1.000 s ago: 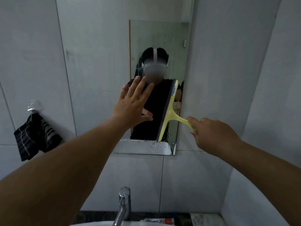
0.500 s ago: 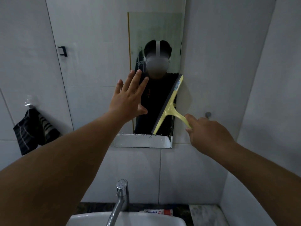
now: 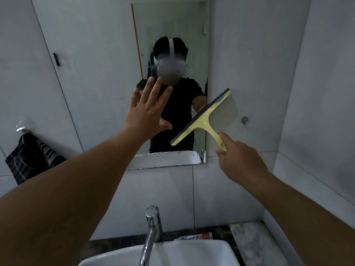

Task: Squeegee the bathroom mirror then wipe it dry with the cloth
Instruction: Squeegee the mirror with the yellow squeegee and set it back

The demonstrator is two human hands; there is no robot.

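A tall narrow mirror [image 3: 172,25] hangs on the white tiled wall above the sink. My right hand [image 3: 238,160] grips the handle of a yellow squeegee [image 3: 201,120]. Its dark blade lies tilted across the mirror's lower right edge, with the upper end over the wall tile. My left hand [image 3: 148,114] is spread flat with fingers apart at the mirror's left side, holding nothing. A dark striped cloth [image 3: 30,158] hangs from a hook on the left wall.
A chrome tap [image 3: 151,231] rises over the white sink [image 3: 172,252] at the bottom. A toothpaste tube [image 3: 194,237] lies behind the sink. A side wall [image 3: 317,93] stands close on the right. A small dark hook [image 3: 56,59] sits on the left wall.
The squeegee has swung from nearly upright on the mirror to a stronger tilt, and its upper end has moved right onto the tile. The view has tipped down, showing more of the sink.
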